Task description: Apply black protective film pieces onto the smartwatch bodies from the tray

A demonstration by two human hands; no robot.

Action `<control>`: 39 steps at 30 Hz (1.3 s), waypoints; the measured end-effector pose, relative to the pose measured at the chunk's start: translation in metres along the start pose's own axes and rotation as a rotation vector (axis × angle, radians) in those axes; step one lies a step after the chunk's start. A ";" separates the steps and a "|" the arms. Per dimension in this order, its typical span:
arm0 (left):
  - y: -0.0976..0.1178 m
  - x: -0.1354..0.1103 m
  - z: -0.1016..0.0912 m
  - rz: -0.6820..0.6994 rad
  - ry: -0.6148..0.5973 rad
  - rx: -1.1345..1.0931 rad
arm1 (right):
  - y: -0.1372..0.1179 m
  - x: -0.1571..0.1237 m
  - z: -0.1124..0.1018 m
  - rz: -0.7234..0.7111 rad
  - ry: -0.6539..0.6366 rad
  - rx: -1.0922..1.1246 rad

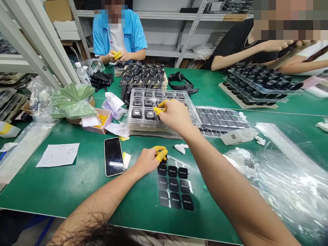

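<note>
Several black stickers [173,185] lie beside the left fingers [162,155]. Watches [148,103] sit beneath the right fingers [159,110]. Neither grip can be determined.

A glossy green tabletop [84,191] fills the foreground, with pale metal shelving [164,50] behind and whitish posts [55,44] slanting at left.

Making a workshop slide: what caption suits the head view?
Right hand over watch cases in a clear tray, left hand at rows of black printed squares.
</note>
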State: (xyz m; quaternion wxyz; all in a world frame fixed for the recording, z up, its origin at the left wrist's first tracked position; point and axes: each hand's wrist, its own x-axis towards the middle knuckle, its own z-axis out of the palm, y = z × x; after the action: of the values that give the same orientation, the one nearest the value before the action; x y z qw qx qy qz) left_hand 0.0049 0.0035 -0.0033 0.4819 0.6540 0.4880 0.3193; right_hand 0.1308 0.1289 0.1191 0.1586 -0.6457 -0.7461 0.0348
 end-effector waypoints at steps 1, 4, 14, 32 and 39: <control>0.000 0.000 0.000 0.001 0.000 0.001 | -0.005 0.000 0.001 -0.010 -0.017 -0.011; -0.001 0.001 0.000 0.001 -0.003 0.005 | -0.014 0.003 0.002 -0.069 -0.112 -0.015; 0.005 -0.001 -0.004 -0.021 -0.004 -0.007 | -0.005 0.006 0.000 0.018 -0.081 0.582; -0.003 -0.003 -0.004 -0.094 -0.025 -0.055 | 0.060 -0.166 0.083 0.344 -0.151 1.337; -0.004 -0.004 -0.005 -0.047 0.000 -0.082 | 0.054 -0.178 0.098 0.240 0.043 1.194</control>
State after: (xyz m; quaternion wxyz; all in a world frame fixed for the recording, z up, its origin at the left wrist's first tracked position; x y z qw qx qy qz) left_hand -0.0024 0.0021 -0.0049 0.5157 0.6221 0.4896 0.3276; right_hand 0.1756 -0.0203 -0.0218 0.5032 -0.5255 -0.5165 0.4515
